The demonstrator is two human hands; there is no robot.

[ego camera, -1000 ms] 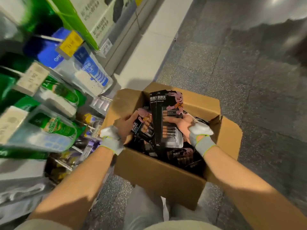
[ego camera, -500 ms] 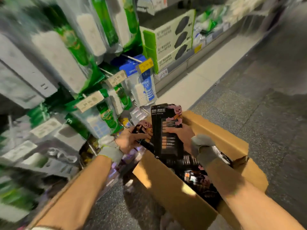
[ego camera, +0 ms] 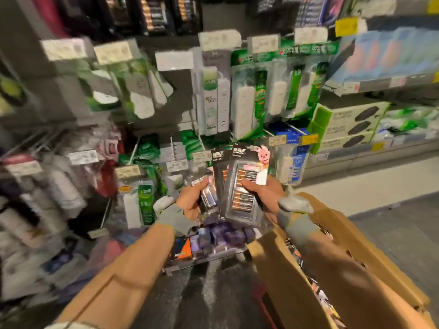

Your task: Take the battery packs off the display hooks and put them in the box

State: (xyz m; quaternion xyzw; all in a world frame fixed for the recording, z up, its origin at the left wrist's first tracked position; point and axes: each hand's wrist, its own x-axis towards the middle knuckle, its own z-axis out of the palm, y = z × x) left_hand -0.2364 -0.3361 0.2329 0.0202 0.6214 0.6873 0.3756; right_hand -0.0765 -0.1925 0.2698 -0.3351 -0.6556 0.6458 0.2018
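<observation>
Judging by the cardboard box (ego camera: 280, 276) at near right, which already holds a heap of packs, the job seems well along, though blurred dark packs (ego camera: 152, 15) hanging at the far top look untaken. Just left of the box, two battery packs (ego camera: 244, 186) stand upright with their long axis vertical and their fronts facing near. The right hand (ego camera: 263, 193) clamps them, and the left hand (ego camera: 192, 200) grips a smaller pack (ego camera: 209, 195).

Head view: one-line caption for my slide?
Left hand and right hand hold battery packs before the display, box at lower right.
</observation>
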